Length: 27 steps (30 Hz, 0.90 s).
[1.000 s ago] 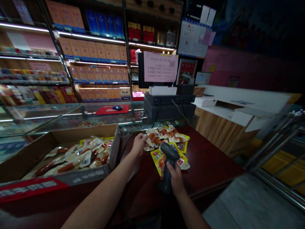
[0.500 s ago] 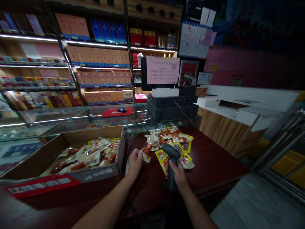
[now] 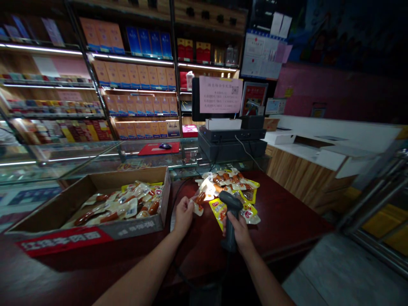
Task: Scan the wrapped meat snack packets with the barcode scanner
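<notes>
My right hand [image 3: 236, 227] is wrapped round the grip of a dark barcode scanner [image 3: 230, 203], whose head points left and away from me. Between the fingers of my left hand [image 3: 184, 214] is the corner of a clear snack packet [image 3: 199, 199] with a brown sausage-like piece inside. Bright light from the scanner falls on this packet and those beside it. Behind both hands lies a pile of similar snack packets [image 3: 234, 178]. A yellow packet [image 3: 218, 210] rests on the table just left of the scanner.
An open cardboard box [image 3: 134, 227] with more packets stands to the left on the dark red table [image 3: 287, 212]. At the back are a monitor with a pink notice [image 3: 219, 95], a glass counter [image 3: 149, 159] and shelves of boxed goods. A cable trails below the scanner.
The scanner's light has come on and now brightens the packet in my left hand. Both hands stay nearly in place; the view has shifted slightly.
</notes>
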Tool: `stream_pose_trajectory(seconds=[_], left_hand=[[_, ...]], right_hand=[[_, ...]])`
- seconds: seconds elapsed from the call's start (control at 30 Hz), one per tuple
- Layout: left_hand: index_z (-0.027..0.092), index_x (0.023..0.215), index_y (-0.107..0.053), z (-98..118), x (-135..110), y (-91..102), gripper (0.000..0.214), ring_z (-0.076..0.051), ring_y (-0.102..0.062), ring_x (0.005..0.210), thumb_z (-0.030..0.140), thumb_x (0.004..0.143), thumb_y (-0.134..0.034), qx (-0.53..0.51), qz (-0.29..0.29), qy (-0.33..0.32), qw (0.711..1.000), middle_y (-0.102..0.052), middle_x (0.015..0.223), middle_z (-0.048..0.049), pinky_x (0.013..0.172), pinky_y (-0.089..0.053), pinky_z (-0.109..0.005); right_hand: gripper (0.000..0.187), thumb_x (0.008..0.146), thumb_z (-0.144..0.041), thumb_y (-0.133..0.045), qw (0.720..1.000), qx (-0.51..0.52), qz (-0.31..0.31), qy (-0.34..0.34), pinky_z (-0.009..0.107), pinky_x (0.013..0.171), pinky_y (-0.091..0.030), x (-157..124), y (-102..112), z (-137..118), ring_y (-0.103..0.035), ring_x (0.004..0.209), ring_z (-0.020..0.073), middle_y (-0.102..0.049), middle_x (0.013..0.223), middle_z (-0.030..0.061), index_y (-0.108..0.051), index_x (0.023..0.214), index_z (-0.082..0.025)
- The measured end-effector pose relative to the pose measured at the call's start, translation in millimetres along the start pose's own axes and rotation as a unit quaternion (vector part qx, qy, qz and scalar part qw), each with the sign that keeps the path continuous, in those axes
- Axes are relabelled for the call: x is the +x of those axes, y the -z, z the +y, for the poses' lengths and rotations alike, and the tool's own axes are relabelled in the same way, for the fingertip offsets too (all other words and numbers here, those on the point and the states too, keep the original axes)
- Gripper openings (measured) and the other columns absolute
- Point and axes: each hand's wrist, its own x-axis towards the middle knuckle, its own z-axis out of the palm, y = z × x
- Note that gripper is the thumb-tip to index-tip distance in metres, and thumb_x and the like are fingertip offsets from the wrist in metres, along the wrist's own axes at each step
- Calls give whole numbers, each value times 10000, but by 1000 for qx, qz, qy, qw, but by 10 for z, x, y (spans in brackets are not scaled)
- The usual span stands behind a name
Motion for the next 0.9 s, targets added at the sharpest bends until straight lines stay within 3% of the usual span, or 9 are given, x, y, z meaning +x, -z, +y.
stream_pose_trajectory(seconds=[0.13, 0.33, 0.5, 0.67, 0.73, 0.8, 0.9], left_hand=[[207, 591, -322, 90, -1, -19, 278, -207, -621, 840, 321, 744, -525, -5, 2, -4, 1000, -647, 737, -54, 606, -438, -251], [221, 579, -335, 513, -42, 84, 250, -202, -610, 879, 284, 746, -510, 39, 34, -51, 997, -631, 728, -34, 683, -447, -275], [223, 545, -340, 829, -67, 580, 275, -191, -590, 790, 284, 757, -505, 128, 184, -85, 971, -509, 568, 8, 628, -417, -259], [211, 540, -366, 919, 53, 1188, 269, -157, -543, 636, 313, 737, -519, 206, 314, -73, 924, -443, 517, 38, 629, -424, -265], [199, 589, -420, 893, 113, 1365, 210, -167, -567, 703, 311, 731, -528, 215, 347, -76, 910, -507, 591, 21, 693, -445, -288], [180, 740, -499, 853, 157, 1491, 137, -187, -581, 895, 301, 719, -558, 199, 368, -106, 902, -600, 823, -29, 822, -439, -322], [179, 1027, -496, 818, 179, 1576, 354, -206, -479, 1143, 279, 705, -601, 191, 388, -158, 888, -534, 1167, -85, 996, -341, -372]], right_hand=[[394, 620, -527, -711, 1000, -10, -2, 3, 243, 337, -442, -7, -12, -18, -512, 344, 127, -576, 490, -50, -538, 755, -199], [386, 646, -518, -696, 999, -13, -50, 2, 217, 324, -441, -67, -166, -58, -504, 336, 109, -569, 479, -51, -532, 762, -188], [448, 682, -493, -675, 988, -8, -149, -27, 204, 329, -446, -183, -499, -197, -506, 349, 97, -576, 518, -56, -545, 962, -169], [422, 699, -487, -658, 966, -17, -253, -42, 204, 343, -448, -230, -921, -235, -515, 365, 94, -583, 546, -45, -543, 945, -164], [407, 696, -484, -657, 958, -16, -282, -44, 196, 341, -434, -245, -1073, -217, -511, 361, 92, -578, 537, -46, -544, 921, -165], [402, 690, -482, -658, 951, -14, -305, -52, 195, 340, -427, -273, -1194, -202, -508, 358, 92, -573, 526, -49, -542, 911, -167], [392, 683, -477, -658, 944, -11, -323, -59, 199, 338, -424, -320, -1290, -199, -501, 349, 93, -566, 510, -51, -540, 889, -166]])
